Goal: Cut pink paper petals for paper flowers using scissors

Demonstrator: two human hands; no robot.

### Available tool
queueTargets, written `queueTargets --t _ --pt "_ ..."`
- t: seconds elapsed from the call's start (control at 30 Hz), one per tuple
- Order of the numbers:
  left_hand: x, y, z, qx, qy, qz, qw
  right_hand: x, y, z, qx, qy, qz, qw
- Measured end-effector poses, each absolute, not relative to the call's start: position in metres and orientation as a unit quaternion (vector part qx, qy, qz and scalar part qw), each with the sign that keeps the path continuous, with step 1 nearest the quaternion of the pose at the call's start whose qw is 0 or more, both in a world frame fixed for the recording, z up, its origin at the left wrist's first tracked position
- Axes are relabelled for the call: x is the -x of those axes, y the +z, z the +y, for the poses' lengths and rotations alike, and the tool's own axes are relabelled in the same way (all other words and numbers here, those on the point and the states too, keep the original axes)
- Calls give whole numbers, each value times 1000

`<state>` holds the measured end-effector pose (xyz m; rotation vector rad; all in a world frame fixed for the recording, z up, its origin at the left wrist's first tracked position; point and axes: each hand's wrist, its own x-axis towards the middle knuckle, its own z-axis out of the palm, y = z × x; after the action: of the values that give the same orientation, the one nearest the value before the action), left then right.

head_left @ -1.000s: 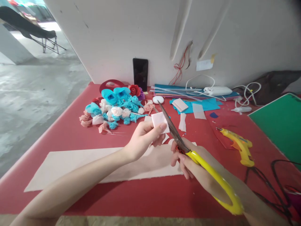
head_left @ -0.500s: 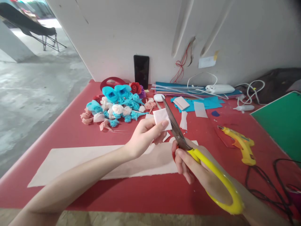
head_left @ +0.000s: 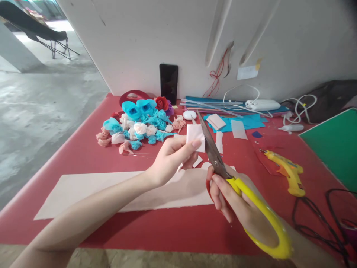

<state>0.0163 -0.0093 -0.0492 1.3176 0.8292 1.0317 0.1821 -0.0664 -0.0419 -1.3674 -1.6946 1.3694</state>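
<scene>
Left grip (head_left: 173, 160) pinches a flat paper square (head_left: 193, 133) (pale, crisp-cornered); right grip (head_left: 235, 203) holds metal-bladed, yellow-handled scissors (head_left: 216, 160).

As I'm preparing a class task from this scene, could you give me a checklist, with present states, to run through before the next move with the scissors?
1. Left grip holding the pale paper: ok, thumb on its front.
2. Right grip on the scissors: ok.
3. Blades parted: ok, narrowly.
4. Thumb off the near blade: ok, but close.
5. Fingers clear of the far blade: cannot tell, mostly hidden.
6. Glue gun cool: cannot tell.
</scene>
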Motion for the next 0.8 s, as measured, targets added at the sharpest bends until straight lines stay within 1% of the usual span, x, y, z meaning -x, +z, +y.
queueTargets --t 0.27,0.37,0.5,0.67,0.8 --pt "-14 -52 -7 -547 463 343 608 -182 -44 -67 523 537 -600 281" --pt "-12 -50 -5 -545 477 348 595 -182 -44 -67 522 551 -582 291" --pt "-9 -47 -2 -557 493 351 568 -182 -47 -66 507 597 -548 293" --pt "-8 -47 -1 -554 482 359 576 -174 -55 -68 456 682 -479 311" --pt "-7 -47 -3 -565 465 372 571 -168 -62 -72 479 654 -510 287"
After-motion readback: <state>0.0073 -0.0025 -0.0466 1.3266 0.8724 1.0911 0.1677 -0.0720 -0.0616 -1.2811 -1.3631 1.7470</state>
